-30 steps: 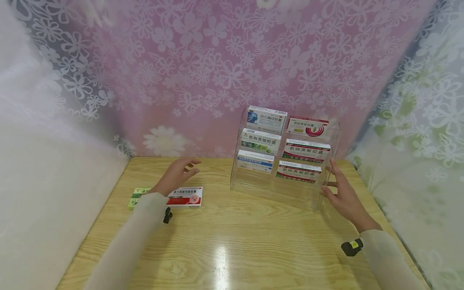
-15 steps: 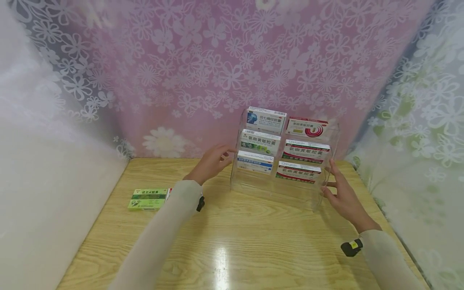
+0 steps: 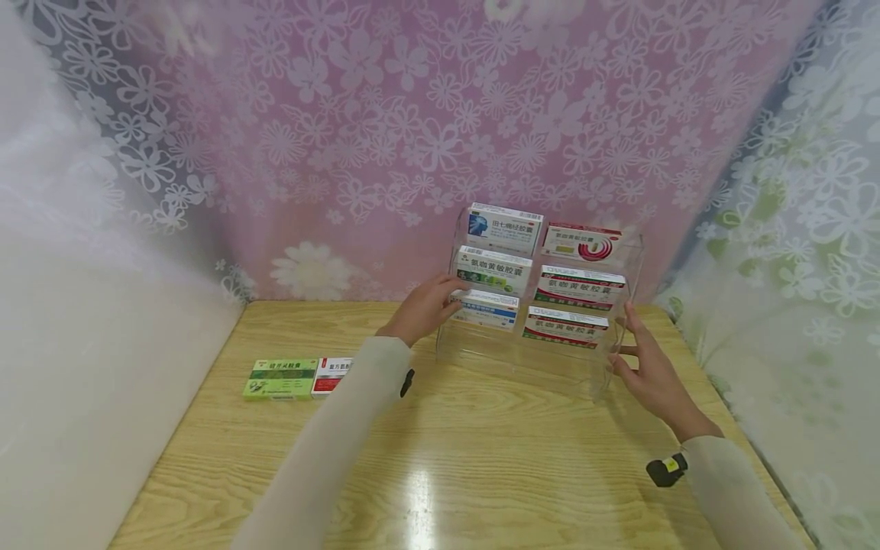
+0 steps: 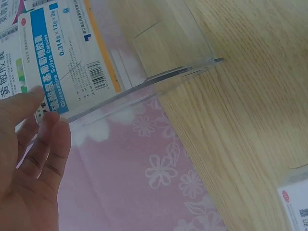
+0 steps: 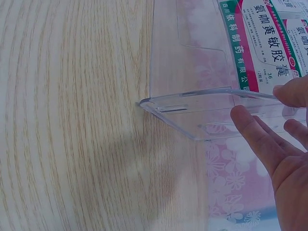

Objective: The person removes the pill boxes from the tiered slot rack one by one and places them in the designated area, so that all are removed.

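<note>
A clear display rack [image 3: 447, 347] holds rows of medicine boxes. My left hand [image 3: 422, 309] reaches the left end of the lower-left white and blue medicine box [image 3: 495, 314]. In the left wrist view, its fingers are curled around that end of the white and blue medicine box [image 4: 72, 57], beside the rack's side edge. My right hand [image 3: 653, 382] grips the rack's right side. The right wrist view has the thumb near the front and the other fingers along the outer side of the rack [image 5: 192, 110]. Fingertips behind the plastic are partly hidden.
A green medicine box [image 3: 280, 380] lies flat on the wooden table [image 3: 481, 473], left of the rack. Beside it a white and red medicine box [image 3: 331, 376] is partly covered by the left sleeve. Flowered curtains [image 3: 385, 153] stand behind and at the sides.
My left hand has moved right from above the flat boxes to the rack's lower-left box, uncovering the green box. My right hand has stayed at the rack's right side.
</note>
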`<state>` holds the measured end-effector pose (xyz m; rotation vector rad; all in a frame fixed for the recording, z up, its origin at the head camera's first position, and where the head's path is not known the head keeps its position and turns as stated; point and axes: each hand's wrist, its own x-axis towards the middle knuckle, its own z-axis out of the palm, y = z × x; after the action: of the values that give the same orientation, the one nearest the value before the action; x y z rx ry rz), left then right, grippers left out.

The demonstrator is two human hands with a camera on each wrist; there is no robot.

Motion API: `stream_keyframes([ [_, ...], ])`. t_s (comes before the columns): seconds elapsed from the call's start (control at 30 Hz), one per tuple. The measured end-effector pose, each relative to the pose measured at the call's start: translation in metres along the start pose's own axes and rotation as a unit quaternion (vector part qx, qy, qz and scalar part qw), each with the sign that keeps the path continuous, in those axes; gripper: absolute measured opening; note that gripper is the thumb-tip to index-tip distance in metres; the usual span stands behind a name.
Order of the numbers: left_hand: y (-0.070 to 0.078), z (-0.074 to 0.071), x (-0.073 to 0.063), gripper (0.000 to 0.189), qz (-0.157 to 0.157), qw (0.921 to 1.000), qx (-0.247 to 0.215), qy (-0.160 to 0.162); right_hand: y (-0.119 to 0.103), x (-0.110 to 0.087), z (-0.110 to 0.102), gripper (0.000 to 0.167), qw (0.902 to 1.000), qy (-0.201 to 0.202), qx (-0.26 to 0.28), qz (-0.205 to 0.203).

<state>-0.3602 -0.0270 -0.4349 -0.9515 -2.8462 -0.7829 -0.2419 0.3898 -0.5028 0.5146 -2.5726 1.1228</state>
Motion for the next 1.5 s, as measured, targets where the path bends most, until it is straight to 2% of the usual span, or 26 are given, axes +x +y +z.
stream_keyframes([
  [0.23,0.004,0.003,0.001,0.039,0.013,0.999,0.034,0.024,-0.001,0.0,0.0,0.101,1.0,-0.002,0.009,0.003],
  [0.5,-0.007,0.005,0.003,0.037,0.038,0.9985,0.002,0.038,0.002,0.0,0.0,0.103,1.0,0.0,0.008,0.003],
  [0.73,-0.006,-0.01,0.001,0.035,0.094,0.9926,0.014,0.076,0.003,-0.001,0.0,0.104,1.0,0.002,-0.001,0.002],
  [0.93,-0.01,-0.025,-0.006,0.035,0.11,0.9886,-0.009,0.102,0.004,0.0,0.0,0.103,1.0,0.002,0.0,0.002],
  [1.2,-0.031,-0.054,-0.033,0.037,0.069,0.99,-0.073,0.099,0.001,-0.001,0.0,0.102,1.0,0.007,-0.006,0.001],
  [1.33,-0.047,-0.072,-0.055,0.037,0.052,0.9917,-0.071,0.094,0.0,-0.001,0.0,0.103,0.9999,0.011,-0.007,-0.005],
  [1.5,-0.072,-0.092,-0.091,0.039,0.013,0.9928,-0.09,0.077,0.001,-0.001,0.001,0.103,0.9999,0.011,-0.009,-0.004],
])
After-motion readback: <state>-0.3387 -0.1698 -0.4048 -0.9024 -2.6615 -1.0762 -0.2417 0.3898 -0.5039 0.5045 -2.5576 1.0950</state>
